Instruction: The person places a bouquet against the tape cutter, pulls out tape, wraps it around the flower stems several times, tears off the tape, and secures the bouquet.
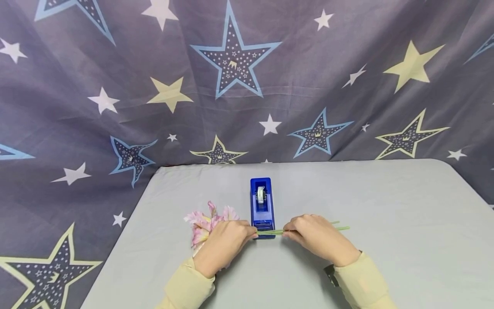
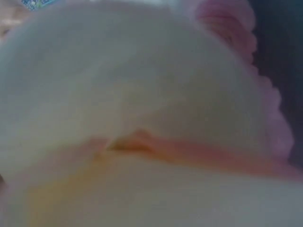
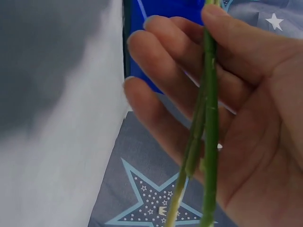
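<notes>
Two green stems (image 1: 273, 232) of pink flowers (image 1: 201, 227) lie sideways across the near end of a blue tape dispenser (image 1: 262, 214). My left hand (image 1: 224, 242) pinches them at the left, close to the blooms. On the other side my right hand (image 1: 318, 238) pinches the stems between thumb and index finger, and their cut ends stick out to its right. In the right wrist view the stems (image 3: 209, 113) run past the palm while the other fingers are loosely bent. Blurred pale petals (image 2: 142, 85) fill most of the left wrist view.
A roll of clear tape (image 1: 261, 195) sits in the dispenser. The grey-white table (image 1: 386, 206) reaches back to a dark fabric curtain (image 1: 278, 86) printed with stars.
</notes>
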Demonstrator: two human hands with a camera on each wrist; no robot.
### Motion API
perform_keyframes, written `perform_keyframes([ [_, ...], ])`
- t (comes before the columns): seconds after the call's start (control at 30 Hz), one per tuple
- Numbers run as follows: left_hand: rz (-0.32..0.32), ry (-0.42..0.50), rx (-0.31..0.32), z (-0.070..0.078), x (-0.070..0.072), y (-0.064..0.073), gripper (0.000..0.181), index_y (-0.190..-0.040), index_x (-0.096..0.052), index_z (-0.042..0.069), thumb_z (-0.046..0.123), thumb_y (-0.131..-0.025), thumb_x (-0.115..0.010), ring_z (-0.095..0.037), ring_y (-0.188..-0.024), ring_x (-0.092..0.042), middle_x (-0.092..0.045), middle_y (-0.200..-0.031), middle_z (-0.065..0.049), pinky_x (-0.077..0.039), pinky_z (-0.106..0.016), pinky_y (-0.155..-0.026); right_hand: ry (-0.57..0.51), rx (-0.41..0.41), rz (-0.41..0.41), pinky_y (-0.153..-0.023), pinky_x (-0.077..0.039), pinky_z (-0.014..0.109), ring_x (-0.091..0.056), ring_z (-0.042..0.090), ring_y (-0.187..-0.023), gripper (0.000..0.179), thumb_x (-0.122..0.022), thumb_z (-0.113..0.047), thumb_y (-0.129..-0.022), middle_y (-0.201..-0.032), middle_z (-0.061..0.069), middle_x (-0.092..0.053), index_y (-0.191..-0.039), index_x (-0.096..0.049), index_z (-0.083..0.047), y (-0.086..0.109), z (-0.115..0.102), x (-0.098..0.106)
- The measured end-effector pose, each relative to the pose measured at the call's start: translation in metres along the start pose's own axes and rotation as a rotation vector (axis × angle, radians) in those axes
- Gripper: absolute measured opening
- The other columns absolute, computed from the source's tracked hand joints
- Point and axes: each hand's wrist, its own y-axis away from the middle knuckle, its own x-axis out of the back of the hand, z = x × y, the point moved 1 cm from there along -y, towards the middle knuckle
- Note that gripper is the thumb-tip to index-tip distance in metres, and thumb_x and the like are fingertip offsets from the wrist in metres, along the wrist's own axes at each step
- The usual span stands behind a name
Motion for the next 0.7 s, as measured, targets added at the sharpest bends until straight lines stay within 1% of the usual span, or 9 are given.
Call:
perform_keyframes([
  [0.2, -0.001, 0.022, 0.009, -0.001, -0.001, 0.001, 0.014, -0.078, -0.07, 0.022, 0.026, -0.091, -0.07, -0.009, -0.06, -0.061, -0.068, -0.073, 0.01, -0.05, -0.031, -0.055, -0.029, -0.011, -0.015, -0.068, -0.054, 0.031, -0.061, 0.002, -0.071, 0.011, -0.068, -0.022, -0.093, -0.081, -0.012, -0.07, -0.085, -0.073, -0.017, -0.002, 0.0, 0.0],
  [0.3, -0.003, 0.031, 0.015, -0.002, -0.001, 0.002, 0.013, -0.079, -0.071, 0.022, 0.027, -0.091, -0.07, -0.009, -0.061, -0.062, -0.068, -0.074, 0.01, -0.051, -0.03, -0.055, -0.042, -0.028, 0.003, -0.07, -0.055, 0.031, -0.065, 0.004, -0.074, 0.012, -0.069, -0.024, -0.093, -0.084, -0.009, -0.072, -0.088, -0.076, -0.016, -0.003, 0.0, -0.001],
  [0.47, -0.007, 0.045, 0.023, -0.002, -0.001, 0.001, 0.013, -0.08, -0.071, 0.022, 0.026, -0.092, -0.069, -0.007, -0.062, -0.062, -0.068, -0.075, 0.011, -0.051, -0.028, -0.056, -0.045, -0.064, 0.035, -0.072, -0.057, 0.031, -0.069, 0.009, -0.079, 0.018, -0.068, -0.029, -0.094, -0.087, -0.006, -0.074, -0.092, -0.078, -0.014, -0.005, -0.002, -0.003],
  [0.57, -0.012, 0.057, 0.023, -0.002, -0.001, 0.001, 0.014, -0.08, -0.071, 0.021, 0.026, -0.093, -0.068, -0.008, -0.063, -0.064, -0.069, -0.075, 0.01, -0.052, -0.028, -0.057, -0.041, -0.087, 0.057, -0.073, -0.057, 0.032, -0.07, 0.01, -0.08, 0.018, -0.067, -0.03, -0.094, -0.087, -0.007, -0.074, -0.093, -0.078, -0.015, -0.008, -0.004, -0.002],
  [0.7, -0.013, 0.058, 0.016, -0.002, -0.001, 0.001, 0.014, -0.079, -0.071, 0.02, 0.025, -0.093, -0.068, -0.009, -0.063, -0.064, -0.069, -0.074, 0.009, -0.052, -0.029, -0.057, -0.026, -0.098, 0.095, -0.072, -0.056, 0.033, -0.069, 0.011, -0.078, 0.017, -0.067, -0.027, -0.095, -0.085, -0.007, -0.073, -0.092, -0.078, -0.015, -0.016, -0.01, -0.001],
])
